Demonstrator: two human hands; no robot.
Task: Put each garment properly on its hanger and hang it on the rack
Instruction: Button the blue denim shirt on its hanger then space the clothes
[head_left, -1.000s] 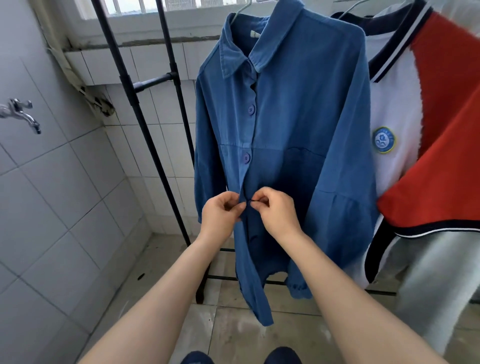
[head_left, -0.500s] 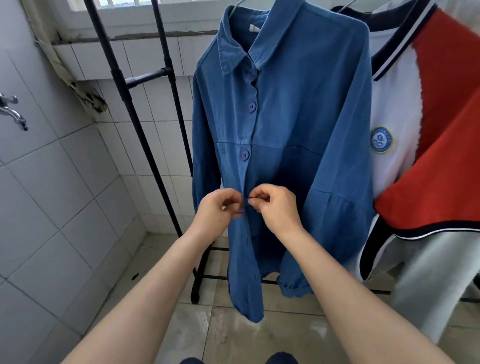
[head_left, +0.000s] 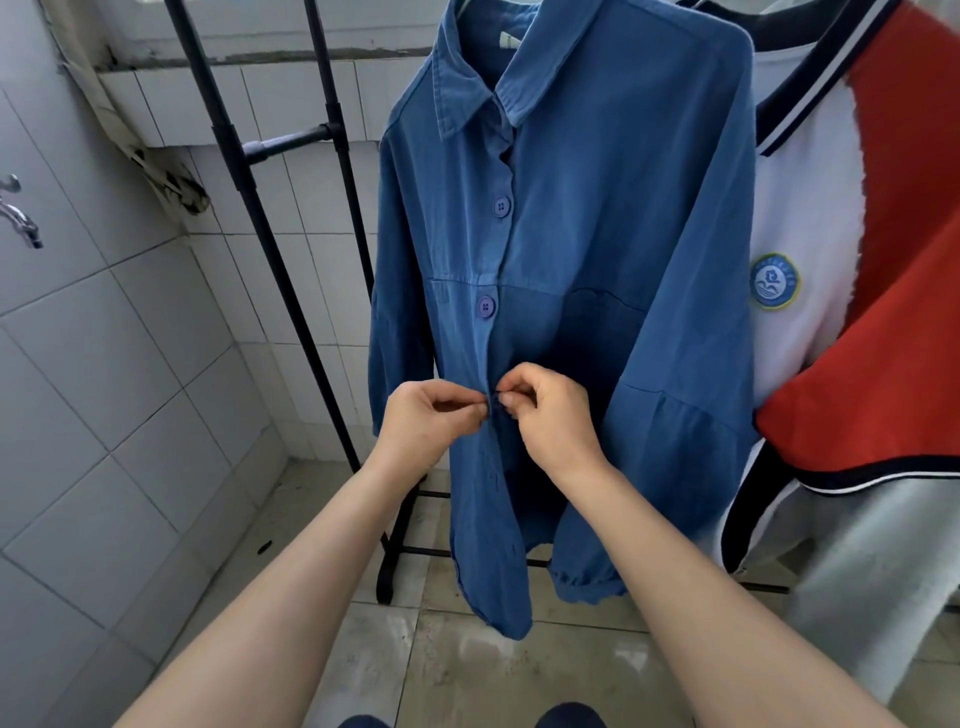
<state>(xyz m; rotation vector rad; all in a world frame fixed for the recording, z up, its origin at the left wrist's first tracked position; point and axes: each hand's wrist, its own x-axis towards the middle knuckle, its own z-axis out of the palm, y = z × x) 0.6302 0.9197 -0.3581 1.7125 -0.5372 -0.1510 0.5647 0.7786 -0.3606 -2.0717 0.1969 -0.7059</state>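
Left hand (head_left: 431, 421): fingers curled, pinching the placket edge of the blue shirt (head_left: 597, 260).
Right hand (head_left: 550, 415): pinching the opposite edge, fingertips touching the left's.
Blue shirt: hanging from the black rack (head_left: 291, 291), two upper buttons fastened.
Beside it: red-and-white jacket (head_left: 857, 260), touching the shirt's sleeve.

Open gap btwn rack post (head_left: 291, 291) & blue shirt (head_left: 597, 234); jacket (head_left: 883, 260) crowding shirt's right side.
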